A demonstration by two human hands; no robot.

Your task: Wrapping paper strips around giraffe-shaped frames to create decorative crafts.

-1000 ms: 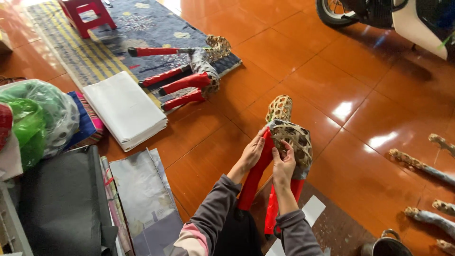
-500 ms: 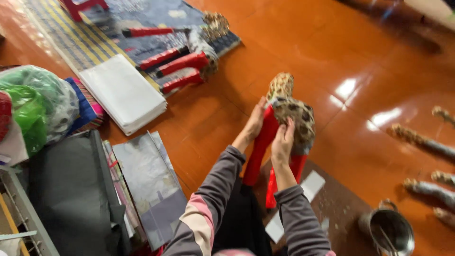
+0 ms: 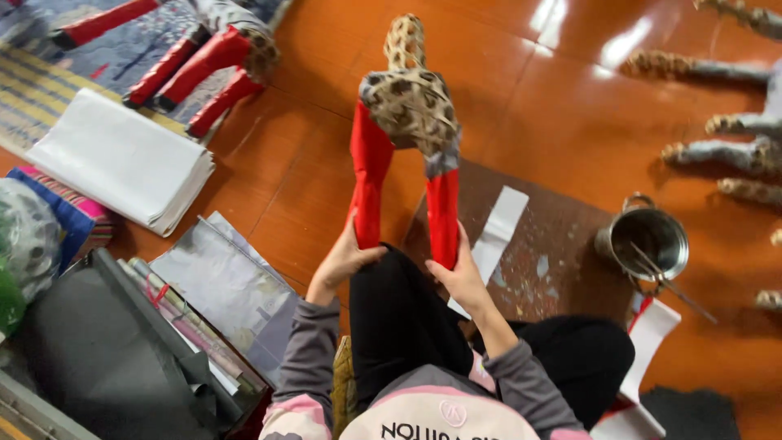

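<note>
I hold a paper animal figure (image 3: 407, 106) upright above my knee. Its body has a leopard-spot pattern and two long red legs hang down from it. My left hand (image 3: 346, 259) grips the lower end of the left red leg (image 3: 368, 183). My right hand (image 3: 463, 275) grips the lower end of the right red leg (image 3: 444, 216). The figure's spotted neck points away from me over the orange tiled floor.
A white paper stack (image 3: 122, 159) lies at left, sheets of silver paper (image 3: 228, 285) beside it. More red-legged figures (image 3: 204, 65) lie on a mat at top left. A metal pot (image 3: 648, 240) with a stick stands at right, near white paper strips (image 3: 497, 232) and spotted parts (image 3: 733, 147).
My hands have slid from the figure's body down to the ends of its red legs. The figure now stands closer to me, over my knee, and the view has dropped lower.
</note>
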